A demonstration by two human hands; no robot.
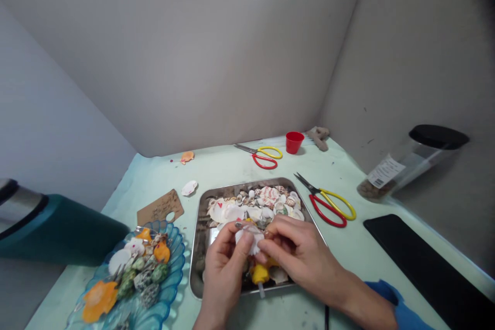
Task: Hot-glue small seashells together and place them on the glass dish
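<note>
From my seat I see both hands meeting over the near half of the steel tray (194,247), which is heaped with shells. The left hand (224,274) rises from 6 o'clock, wrist straight, its fingers curled and its thumb pressed up against a small white scalloped shell (250,241). The right hand (305,257) comes in from 4 o'clock, a blue sleeve (390,305) at the wrist, knuckles up, fingertips pinched onto the same shell from the other side. So both hands are closed on that shell, held just above the tray's contents. A thin metal bit lies across its top edge; I cannot tell what it is. Just under the hands sits a yellow piece (260,273). At 9 o'clock of the tray stands a blue glass dish (175,268) of shells; at 2 o'clock lie red-and-yellow scissors (328,204).
</note>
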